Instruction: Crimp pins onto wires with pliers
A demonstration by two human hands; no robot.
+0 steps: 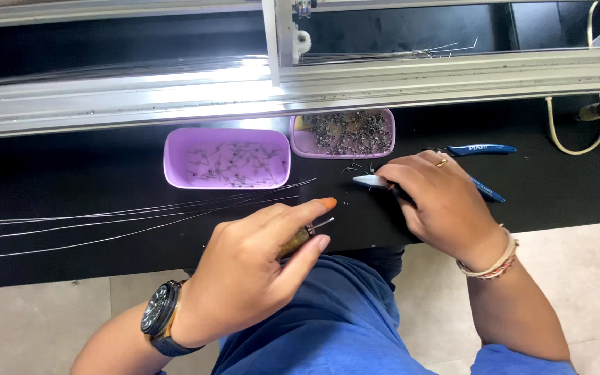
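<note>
Far to my left, a bundle of thin wires (105, 222) lies flat on the black table (50, 173), fanning out toward the left edge and drawing together near my left hand. Above their right ends stands the left tray (227, 157), a lilac box with a thin scatter of small metal pins on its floor.

My left hand (251, 274) hovers over the near edge of the table, a dark watch (160, 318) on the wrist. Its fingers (307, 208) are curled shut around a small brownish tool (298, 239) with a short metal tip poking out to the right; the thumb and forefinger pinch it, and the forefinger stretches out above it. The wire ends come close to this hand, but I cannot tell whether they touch it.

Further right and a little farther back sits the right tray (342, 133), also lilac, heaped with a dense tangle of pins. A few loose pins lie on the table just in front of it.

My right hand (439, 201) rests on the table beside those loose pins, a ring on one finger and a braided band on the wrist. Its fingers are closed on blue-handled pliers (376, 181), whose pale nose points left, just below the right tray. A second blue tool (482, 148) lies beyond that hand, near the metal rail (453, 76).
</note>
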